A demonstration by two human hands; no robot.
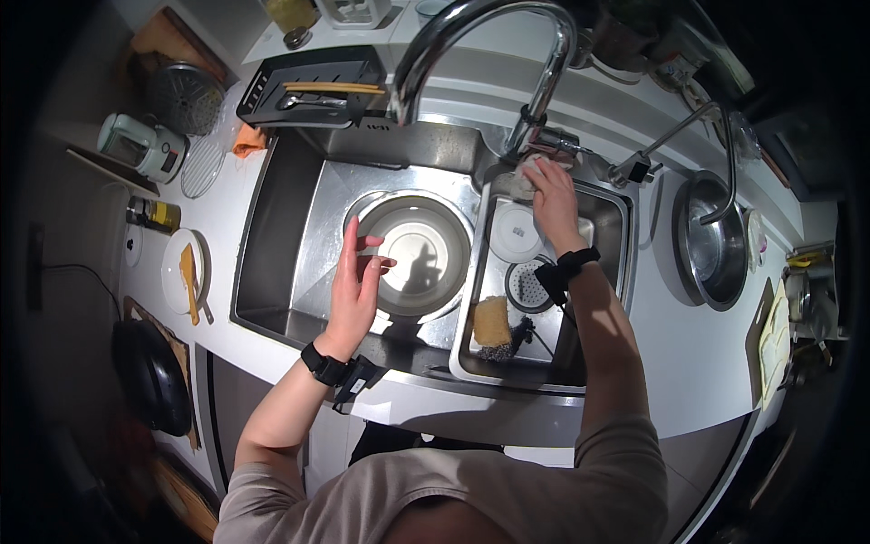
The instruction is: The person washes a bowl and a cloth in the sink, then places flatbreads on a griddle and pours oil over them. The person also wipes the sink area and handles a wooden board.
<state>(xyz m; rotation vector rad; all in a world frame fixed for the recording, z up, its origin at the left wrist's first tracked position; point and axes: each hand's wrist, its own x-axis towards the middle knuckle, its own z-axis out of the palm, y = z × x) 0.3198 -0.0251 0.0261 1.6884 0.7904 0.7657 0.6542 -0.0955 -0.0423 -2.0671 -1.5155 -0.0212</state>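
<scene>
My left hand (358,282) hovers over the sink, its fingers apart and nothing in them. Beneath it, a round metal bowl (459,234) stands in the large basin (306,251). At the base of the chrome faucet (520,136), my right hand (555,197) holds a pale crumpled cloth (525,180), partly hidden by the fingers. Below that wrist lies a rectangular steel tray-like basin (469,340). It contains a white round dish (510,238), a perforated drain strainer (529,285), a tan sponge (491,323) and a dark scouring pad (506,347).
A black rack (255,102) with chopsticks (333,88) and a spoon (289,102) sits behind the sink. On the left are a plate (173,272), an oil bottle (163,216) and a glass kettle (139,149). A steel wok-like bowl (714,251) leans at right near a second tap (639,166).
</scene>
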